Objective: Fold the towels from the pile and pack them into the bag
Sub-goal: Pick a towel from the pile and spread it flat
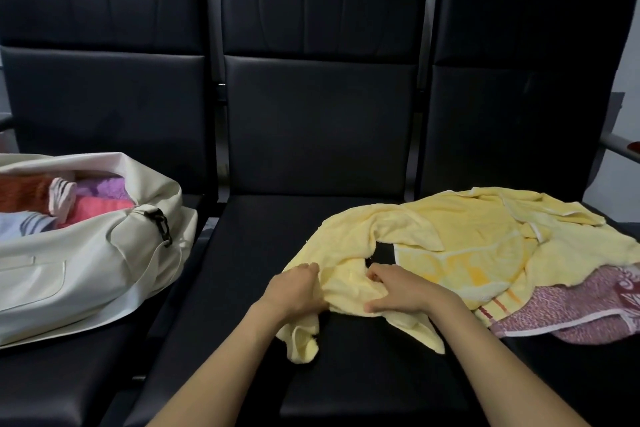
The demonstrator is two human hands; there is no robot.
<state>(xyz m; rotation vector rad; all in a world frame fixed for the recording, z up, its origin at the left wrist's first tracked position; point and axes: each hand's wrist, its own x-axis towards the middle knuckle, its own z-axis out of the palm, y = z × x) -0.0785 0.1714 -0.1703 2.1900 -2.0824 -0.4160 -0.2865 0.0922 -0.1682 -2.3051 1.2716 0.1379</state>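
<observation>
On the middle seat (242, 253), the left hand (298, 288) and right hand (398, 291) each grip the yellow towel (460, 236) with curled fingers; pink towel (571, 308) at 3 o'clock, open bag (86, 253) at 9 o'clock

Dim, soft light is falling evenly; faint sheen is showing on the seat backs (322, 10), upper centre. Edges are bowing, detail smearing slightly.

Bag (86, 253) left, towels (467, 236) right, on seats (284, 218)

Open seat (259, 239) between bag (76, 270) and towels (467, 239)
</observation>
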